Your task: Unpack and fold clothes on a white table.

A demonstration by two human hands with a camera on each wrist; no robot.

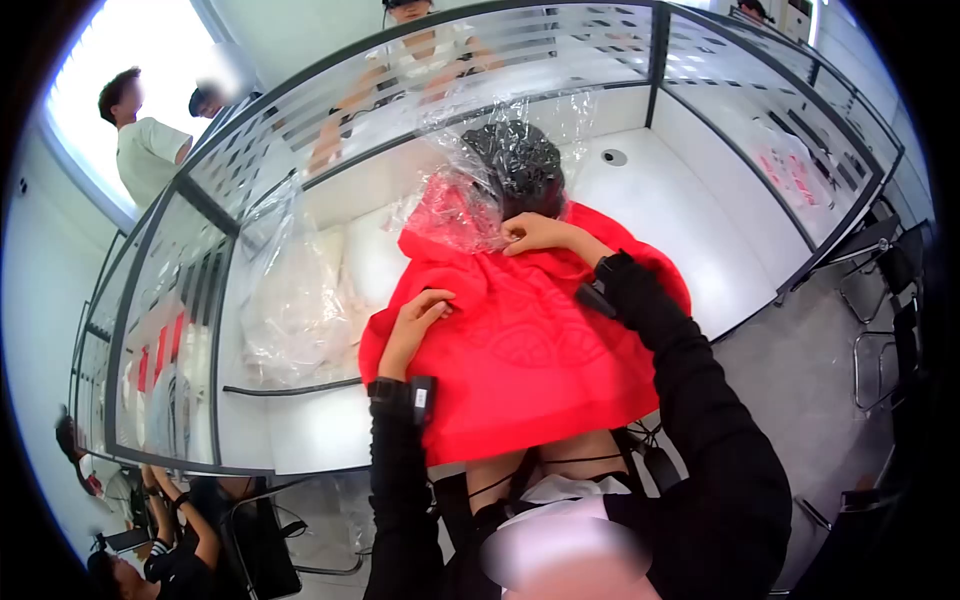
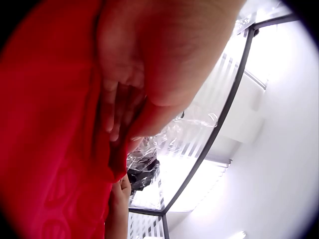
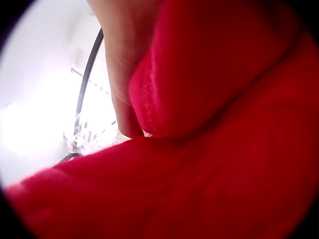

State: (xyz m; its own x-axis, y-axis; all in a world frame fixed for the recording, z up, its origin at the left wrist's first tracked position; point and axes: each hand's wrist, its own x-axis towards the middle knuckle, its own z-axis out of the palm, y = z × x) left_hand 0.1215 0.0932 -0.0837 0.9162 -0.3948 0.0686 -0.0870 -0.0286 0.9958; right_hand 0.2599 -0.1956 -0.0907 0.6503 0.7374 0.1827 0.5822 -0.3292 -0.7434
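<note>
A red sweatshirt [image 1: 540,340] with a raised pattern lies spread over the table's front, its hem hanging toward the person's lap. Near its upper edge, the right hand [image 1: 540,233] grips the cloth with bent fingers, beside crinkled clear plastic [image 1: 465,205]. In the right wrist view a fold of red cloth covers part of this hand [image 3: 122,74]. The left hand [image 1: 415,325] is lower, at the garment's left side. Seen from the left wrist, its thumb and fingers [image 2: 112,112] pinch a fold of the sweatshirt [image 2: 55,124]. Just beyond the right hand sits a shiny black bundle [image 1: 515,165] under clear plastic.
Clear plastic bags with pale contents [image 1: 305,300] lie on the left of the white table [image 1: 700,200]. A dark-framed glass partition [image 1: 660,60] encloses the back and sides. Other people [image 1: 150,150] are beyond it. Chairs [image 1: 885,340] stand at the right.
</note>
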